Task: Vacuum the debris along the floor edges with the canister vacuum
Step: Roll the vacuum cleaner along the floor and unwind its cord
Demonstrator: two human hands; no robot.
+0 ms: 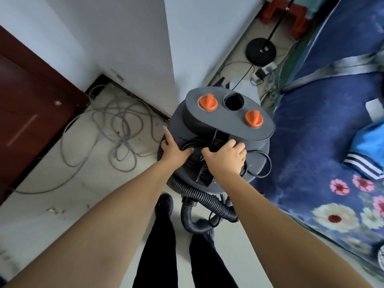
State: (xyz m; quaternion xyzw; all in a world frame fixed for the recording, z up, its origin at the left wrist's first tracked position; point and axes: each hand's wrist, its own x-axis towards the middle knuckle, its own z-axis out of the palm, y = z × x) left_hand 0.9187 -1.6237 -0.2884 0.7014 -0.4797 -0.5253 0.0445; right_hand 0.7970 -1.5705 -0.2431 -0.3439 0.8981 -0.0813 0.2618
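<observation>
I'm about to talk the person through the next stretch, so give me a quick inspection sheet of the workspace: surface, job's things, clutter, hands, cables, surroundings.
Surface: pale tiled floor, some dark specks near the lower left.
Job's things: grey canister vacuum upright, two orange knobs on top; ribbed hose looped at its base.
Clutter: paper scraps by the wall beyond the vacuum.
Hands: left hand rests on the vacuum's top, index finger out; right hand grips the black power cord wound on the vacuum.
Cables: loose grey cables tangled in the corner; power strip with leads.
Surroundings: brown door, white walls, blue floral bed cover, round black lamp base.
</observation>
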